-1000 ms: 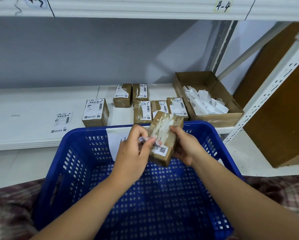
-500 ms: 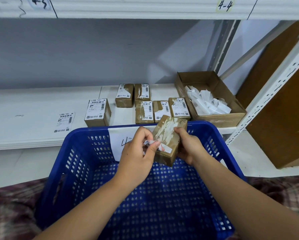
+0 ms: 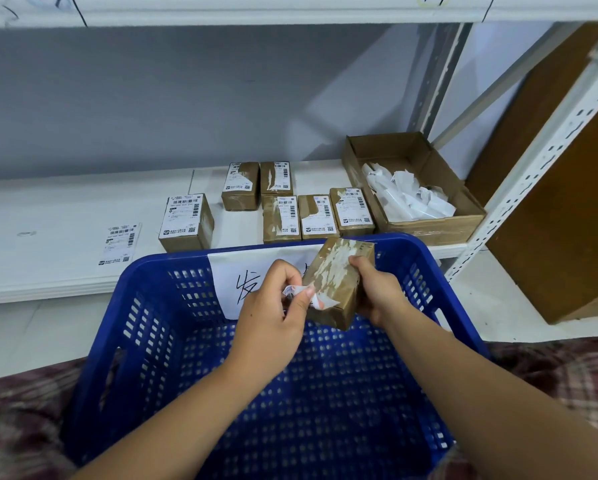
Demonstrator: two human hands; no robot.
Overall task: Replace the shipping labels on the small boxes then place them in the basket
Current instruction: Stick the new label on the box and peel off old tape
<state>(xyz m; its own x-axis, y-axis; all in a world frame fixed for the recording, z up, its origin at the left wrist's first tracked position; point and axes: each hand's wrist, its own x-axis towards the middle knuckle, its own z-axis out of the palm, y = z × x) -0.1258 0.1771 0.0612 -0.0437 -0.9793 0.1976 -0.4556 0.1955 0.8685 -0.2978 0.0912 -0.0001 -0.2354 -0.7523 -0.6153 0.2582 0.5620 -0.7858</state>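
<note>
Paper sign (image 3: pixel 235 271) on basket (image 3: pixel 173 259): "发"

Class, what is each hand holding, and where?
The right hand grips the small box by its right side; left hand pinches the old label by its peeled end.

basket (image 3: pixel 145 306): perforated glossy blue plastic | held box (image 3: pixel 335 282): matt brown cardboard, torn paper residue

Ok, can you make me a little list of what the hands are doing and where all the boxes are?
left hand: pinches torn label strip on held box
right hand: grips held box above blue basket
shelf: six small boxes, one loose label
open carton: white label scraps
</note>
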